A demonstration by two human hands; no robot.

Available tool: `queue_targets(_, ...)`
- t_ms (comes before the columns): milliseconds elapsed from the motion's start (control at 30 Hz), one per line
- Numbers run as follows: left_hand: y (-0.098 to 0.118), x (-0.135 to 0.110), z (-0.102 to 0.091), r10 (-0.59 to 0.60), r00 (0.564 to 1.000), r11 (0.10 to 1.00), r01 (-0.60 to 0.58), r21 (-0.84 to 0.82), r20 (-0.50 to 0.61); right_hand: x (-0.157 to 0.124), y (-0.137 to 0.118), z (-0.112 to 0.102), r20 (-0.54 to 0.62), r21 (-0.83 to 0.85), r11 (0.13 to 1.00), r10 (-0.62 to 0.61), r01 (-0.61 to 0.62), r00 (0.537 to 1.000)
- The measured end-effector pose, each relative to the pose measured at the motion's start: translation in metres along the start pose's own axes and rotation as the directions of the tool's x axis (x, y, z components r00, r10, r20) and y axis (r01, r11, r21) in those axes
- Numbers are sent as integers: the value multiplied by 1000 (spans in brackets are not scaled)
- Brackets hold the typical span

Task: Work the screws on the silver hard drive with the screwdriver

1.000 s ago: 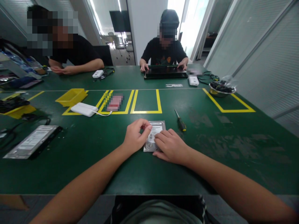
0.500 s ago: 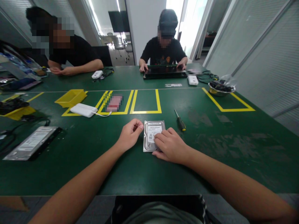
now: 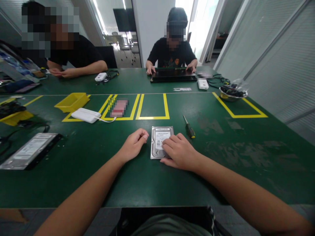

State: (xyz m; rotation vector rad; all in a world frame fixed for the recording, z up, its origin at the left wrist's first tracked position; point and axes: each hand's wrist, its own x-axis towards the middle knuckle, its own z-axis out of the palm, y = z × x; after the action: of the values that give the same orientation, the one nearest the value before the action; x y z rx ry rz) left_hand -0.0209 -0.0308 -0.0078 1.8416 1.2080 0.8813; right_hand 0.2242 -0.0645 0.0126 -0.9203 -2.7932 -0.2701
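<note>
The right hand [image 3: 180, 152] lies over the right side of the drive [image 3: 158, 139], with bent fingers on top and the thumb low by the near edge, so it holds the drive, most likely to stop it from sliding. The drive lies flat on the table [image 3: 147, 186], printed side up, right in front of the person, maybe so both hands can get to it. The left hand [image 3: 134, 144] is apart from it, just to its left, with thumb and fingers drawn narrow as in a pinch; I cannot tell if some tiny thing is between them. Near the right hand, on its far side, lies a screwdriver [image 3: 189, 128], its handle turned toward the person, which makes it easy to reach. Past the drive, yellow tape [image 3: 166, 106] makes boxes on the table, perhaps to show where things go. A blurred phone [image 3: 119, 108] lies in one, and a white wire [image 3: 108, 121] joins it to a power bank [image 3: 86, 115], likely to charge it. Behind that sits a yellow bin [image 3: 72, 103]. Far to the left, another drive [image 3: 29, 149] lies at a slant, out of the hands' way. Across the table, a person [image 3: 172, 54] steadies a black panel [image 3: 172, 77] from both sides, maybe to stop it tipping
</note>
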Motion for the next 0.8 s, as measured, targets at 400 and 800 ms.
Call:
queue_targets(400, 12, -5, -2, 100, 988, 992, -108, 59, 120, 0, 9, 2, -4, 34, 999, -24, 24, 1000)
queue_targets(800, 11, -3, -3, 100, 981, 988, -118, 101, 166, 2, 16, 5, -6, 68, 997, -29, 29, 1000)
